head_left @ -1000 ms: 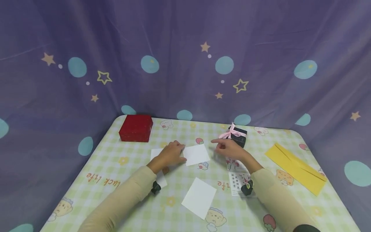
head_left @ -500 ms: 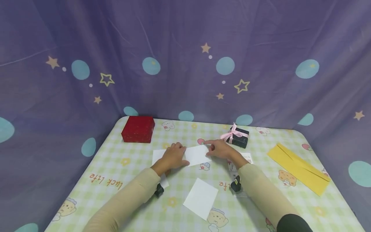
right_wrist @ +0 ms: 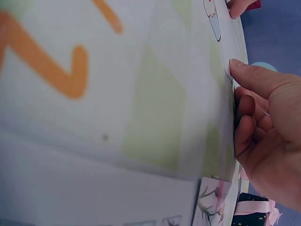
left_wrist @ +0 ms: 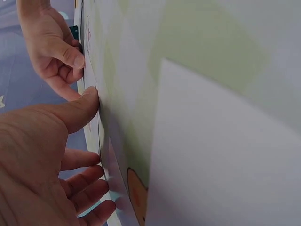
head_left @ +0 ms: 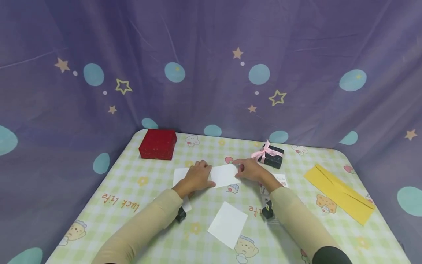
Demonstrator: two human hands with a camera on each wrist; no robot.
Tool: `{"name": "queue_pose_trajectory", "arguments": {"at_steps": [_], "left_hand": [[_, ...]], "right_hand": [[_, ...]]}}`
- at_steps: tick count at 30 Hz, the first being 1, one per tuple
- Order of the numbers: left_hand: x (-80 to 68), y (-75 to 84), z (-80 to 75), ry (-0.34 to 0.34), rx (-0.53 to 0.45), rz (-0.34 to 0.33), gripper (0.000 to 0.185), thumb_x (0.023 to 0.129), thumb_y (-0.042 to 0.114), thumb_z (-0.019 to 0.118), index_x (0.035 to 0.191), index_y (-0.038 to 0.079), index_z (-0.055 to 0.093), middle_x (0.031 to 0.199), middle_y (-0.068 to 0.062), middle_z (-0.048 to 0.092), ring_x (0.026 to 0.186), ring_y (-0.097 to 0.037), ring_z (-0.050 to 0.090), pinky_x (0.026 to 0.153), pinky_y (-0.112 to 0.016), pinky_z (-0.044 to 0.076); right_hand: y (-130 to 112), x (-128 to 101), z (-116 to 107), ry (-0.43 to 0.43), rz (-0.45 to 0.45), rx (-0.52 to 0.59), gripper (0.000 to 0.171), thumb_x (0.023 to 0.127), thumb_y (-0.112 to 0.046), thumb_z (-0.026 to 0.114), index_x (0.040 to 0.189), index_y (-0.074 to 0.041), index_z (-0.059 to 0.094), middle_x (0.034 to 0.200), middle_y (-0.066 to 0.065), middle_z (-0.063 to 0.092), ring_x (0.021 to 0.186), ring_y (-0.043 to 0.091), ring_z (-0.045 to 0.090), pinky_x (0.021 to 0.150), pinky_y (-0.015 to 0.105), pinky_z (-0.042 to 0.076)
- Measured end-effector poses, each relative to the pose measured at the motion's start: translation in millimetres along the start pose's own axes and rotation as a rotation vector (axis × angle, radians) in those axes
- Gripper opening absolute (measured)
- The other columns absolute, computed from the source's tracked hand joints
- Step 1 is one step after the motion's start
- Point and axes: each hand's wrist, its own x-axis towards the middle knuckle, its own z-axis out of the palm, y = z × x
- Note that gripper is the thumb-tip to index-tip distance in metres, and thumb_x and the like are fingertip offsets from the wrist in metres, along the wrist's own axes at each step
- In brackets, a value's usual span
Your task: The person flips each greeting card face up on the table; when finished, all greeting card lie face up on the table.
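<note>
Between my two hands a white card (head_left: 224, 175) lies flat on the table. My left hand (head_left: 196, 177) rests at its left edge, thumb and fingers touching down along that side. In the left wrist view, the left hand's fingers (left_wrist: 89, 190) are spread and bent only slightly. My right hand (head_left: 248, 169) touches the card's right edge with its thumb, the index finger reaching out along the top corner and the other fingers tucked loosely. Another white card (head_left: 178, 175) lies partly under my left hand. Nearer the front is a separate white card (head_left: 227, 225).
A red box (head_left: 158, 144) sits at the back left. A small black gift box (head_left: 272, 158) with a pink ribbon bow stands behind my right hand. Printed cards (head_left: 281, 179) lie partly hidden under my right forearm. At the right is a yellow envelope (head_left: 339, 194).
My right hand has moved left from beside the black gift box to the white card's right edge. My left hand has stayed at the card's left edge.
</note>
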Motion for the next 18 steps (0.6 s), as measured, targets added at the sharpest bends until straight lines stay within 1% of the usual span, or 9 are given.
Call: {"name": "queue_pose_trajectory", "arguments": {"at_steps": [6, 11, 15, 18], "left_hand": [[1.9, 0.5, -2.6, -0.004, -0.027, -0.011, 0.077, 0.084, 0.05, 0.08, 0.142, 0.006, 0.057, 0.138, -0.014, 0.054, 0.121, -0.03, 0.05, 0.101, -0.047, 0.045], [3.7, 0.4, -5.1, -0.003, -0.068, -0.042, 0.08, 0.079, 0.05, 0.084, 0.14, 0.007, 0.057, 0.133, -0.014, 0.056, 0.118, -0.03, 0.051, 0.101, -0.048, 0.045], [6.2, -0.4, -4.4, -0.008, -0.082, -0.056, 0.081, 0.078, 0.05, 0.085, 0.14, 0.007, 0.055, 0.13, -0.014, 0.056, 0.116, -0.03, 0.051, 0.101, -0.048, 0.045], [7.6, -1.1, -2.5, 0.0, -0.087, -0.058, 0.082, 0.077, 0.05, 0.086, 0.14, 0.007, 0.054, 0.128, -0.014, 0.057, 0.115, -0.03, 0.051, 0.1, -0.047, 0.045]], "right_hand": [[-1.3, 0.0, -0.5, 0.001, 0.018, 0.006, 0.06, 0.083, -0.015, 0.082, 0.139, -0.011, 0.061, 0.076, -0.003, 0.062, 0.065, 0.009, 0.051, 0.063, 0.024, 0.041], [-2.1, 0.7, -0.1, 0.007, 0.01, -0.005, 0.063, 0.083, -0.015, 0.082, 0.141, -0.009, 0.058, 0.077, -0.002, 0.062, 0.066, 0.009, 0.051, 0.064, 0.025, 0.042], [-2.9, 0.7, -0.5, 0.001, 0.015, -0.014, 0.066, 0.084, -0.015, 0.082, 0.145, -0.009, 0.056, 0.078, -0.002, 0.062, 0.067, 0.01, 0.052, 0.066, 0.026, 0.042], [-3.6, 0.4, -1.5, -0.009, 0.02, -0.012, 0.066, 0.085, -0.015, 0.081, 0.146, -0.01, 0.055, 0.079, -0.001, 0.063, 0.067, 0.011, 0.053, 0.066, 0.026, 0.043]]}}
